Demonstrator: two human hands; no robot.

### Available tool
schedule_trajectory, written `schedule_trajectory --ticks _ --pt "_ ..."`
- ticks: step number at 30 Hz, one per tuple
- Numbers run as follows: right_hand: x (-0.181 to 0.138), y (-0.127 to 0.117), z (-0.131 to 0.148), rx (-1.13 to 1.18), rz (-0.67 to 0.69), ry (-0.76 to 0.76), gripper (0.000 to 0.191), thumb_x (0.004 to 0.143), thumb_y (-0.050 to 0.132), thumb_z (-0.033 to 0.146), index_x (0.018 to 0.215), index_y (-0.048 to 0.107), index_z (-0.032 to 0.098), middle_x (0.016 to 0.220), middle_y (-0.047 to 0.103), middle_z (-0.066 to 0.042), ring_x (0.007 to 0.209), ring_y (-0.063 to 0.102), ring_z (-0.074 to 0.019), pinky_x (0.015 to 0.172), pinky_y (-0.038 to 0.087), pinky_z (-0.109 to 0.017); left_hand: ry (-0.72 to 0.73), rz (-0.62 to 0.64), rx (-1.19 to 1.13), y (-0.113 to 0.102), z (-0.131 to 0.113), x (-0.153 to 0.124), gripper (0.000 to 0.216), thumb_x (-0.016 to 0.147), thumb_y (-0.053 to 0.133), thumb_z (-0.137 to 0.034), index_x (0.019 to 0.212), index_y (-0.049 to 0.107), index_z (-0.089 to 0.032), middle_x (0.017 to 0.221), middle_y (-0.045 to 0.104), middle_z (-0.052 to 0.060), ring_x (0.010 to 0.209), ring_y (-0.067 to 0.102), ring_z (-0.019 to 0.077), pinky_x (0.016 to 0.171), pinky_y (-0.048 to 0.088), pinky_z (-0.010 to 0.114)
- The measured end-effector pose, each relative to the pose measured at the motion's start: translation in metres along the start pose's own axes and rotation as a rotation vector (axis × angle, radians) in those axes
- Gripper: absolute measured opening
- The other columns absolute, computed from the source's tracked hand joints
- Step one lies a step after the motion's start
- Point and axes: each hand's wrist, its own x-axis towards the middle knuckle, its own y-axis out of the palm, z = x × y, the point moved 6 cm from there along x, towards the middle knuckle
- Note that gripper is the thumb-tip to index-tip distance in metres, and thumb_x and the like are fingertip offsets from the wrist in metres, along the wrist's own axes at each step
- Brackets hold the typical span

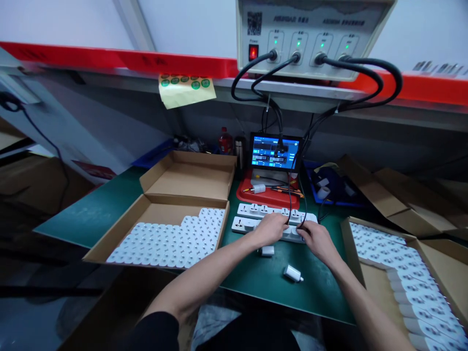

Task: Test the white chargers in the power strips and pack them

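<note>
Two white power strips (239, 225) lie one behind the other on the green table mat. My left hand (271, 229) is over the nearer strip, fingers closed at the end of a thin black cable (290, 195). Just to its right, my right hand (317, 239) pinches a second black cable (304, 197) at the same strip's right part. The cable ends are mostly hidden by my fingers. White plug-in chargers sit in the strip between my hands, partly covered. One white charger (267, 250) rests in front of the strip, and another charger (293, 273) lies on its side nearer me.
An open cardboard box (155, 207) with rows of white chargers stands left; another box (373, 278) of chargers is right. Behind are a red tray (246, 194), a lit screen (275, 152) and a blue tray (310, 170). Overhead, a tester box (318, 36) trails thick black cables.
</note>
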Motion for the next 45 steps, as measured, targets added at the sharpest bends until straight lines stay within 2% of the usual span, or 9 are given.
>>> schedule_trajectory --ticks 7,11,19,23,28,32,39,42,45 --pt "-0.006 -0.013 0.004 -0.197 -0.005 -0.045 0.035 0.105 0.050 0.048 0.091 0.071 0.024 0.092 0.077 -0.009 0.087 0.070 -0.0279 0.075 0.046 -0.036 0.072 -0.024 0.063 -0.006 -0.007 -0.011 0.016 0.106 0.066 -0.029 0.110 0.076 -0.017 0.114 0.077 0.015 0.112 0.071 0.0325 0.099 0.054 0.040" --pt "-0.018 -0.028 0.026 -0.422 -0.164 -0.118 0.042 0.113 0.045 0.051 0.095 0.070 0.023 0.091 0.075 -0.011 0.088 0.070 -0.0282 0.073 0.044 -0.036 0.086 -0.117 0.105 -0.033 0.027 -0.041 0.035 0.097 0.080 -0.032 0.128 0.070 -0.020 0.126 0.074 0.016 0.123 0.066 0.0360 0.108 0.052 0.046" --pt "0.018 0.061 0.120 -0.560 0.222 -0.189 0.030 0.107 0.053 0.016 0.134 0.064 0.022 0.136 0.073 -0.014 0.086 0.077 -0.0234 0.068 0.047 -0.030 -0.155 -0.046 0.001 -0.047 0.099 -0.078 0.030 0.088 0.075 -0.014 0.117 0.074 -0.022 0.121 0.080 0.010 0.115 0.074 0.0333 0.097 0.053 0.038" --pt "0.044 0.072 0.138 -0.526 0.298 -0.184 0.025 0.103 0.058 0.013 0.126 0.068 0.020 0.125 0.077 -0.012 0.100 0.078 -0.0269 0.079 0.051 -0.031 -0.195 -0.072 -0.054 -0.043 0.104 -0.078 0.032 0.086 0.077 -0.016 0.117 0.075 -0.022 0.117 0.081 0.010 0.115 0.074 0.0336 0.095 0.054 0.038" --pt "0.049 0.039 0.132 -0.357 0.126 -0.234 0.032 0.108 0.055 0.026 0.137 0.067 0.021 0.133 0.076 -0.015 0.113 0.075 -0.0298 0.091 0.056 -0.035 -0.181 -0.103 -0.091 -0.044 0.105 -0.079 0.032 0.088 0.077 -0.019 0.119 0.077 -0.022 0.120 0.082 0.010 0.115 0.075 0.0329 0.100 0.055 0.039" --pt "0.037 0.021 0.126 0.003 0.075 -0.304 0.039 0.108 0.055 0.047 0.132 0.074 0.022 0.128 0.079 -0.014 0.114 0.075 -0.0332 0.101 0.058 -0.045 -0.116 -0.307 -0.325 -0.065 0.092 -0.081 0.028 0.092 0.074 -0.023 0.120 0.079 -0.020 0.122 0.081 0.009 0.116 0.073 0.0290 0.106 0.054 0.039" --pt "0.030 0.032 0.120 0.502 0.003 -0.090 0.057 0.094 0.073 0.071 0.122 0.076 0.022 0.102 0.082 -0.011 0.082 0.077 -0.0274 0.073 0.064 -0.036 -0.181 -0.490 -1.072 -0.048 0.064 -0.094 0.045 0.103 0.069 -0.044 0.138 0.072 -0.016 0.123 0.077 0.013 0.099 0.073 0.0207 0.088 0.059 0.033" --pt "0.030 0.036 0.123 0.493 -0.003 -0.082 0.060 0.093 0.071 0.077 0.119 0.076 0.023 0.099 0.082 -0.010 0.079 0.077 -0.0272 0.070 0.065 -0.036 -0.172 -0.473 -1.151 -0.037 0.062 -0.108 0.069 0.088 0.088 -0.048 0.146 0.063 -0.019 0.124 0.074 0.013 0.099 0.073 0.0207 0.088 0.059 0.034" --pt "0.024 0.032 0.114 0.347 0.021 -0.142 0.060 0.095 0.065 0.079 0.123 0.078 0.027 0.107 0.084 -0.011 0.088 0.080 -0.0310 0.073 0.066 -0.038 -0.205 -0.465 -0.990 -0.058 0.086 -0.128 0.076 0.080 0.094 -0.044 0.145 0.061 -0.021 0.127 0.071 0.012 0.090 0.070 0.0170 0.081 0.057 0.031"
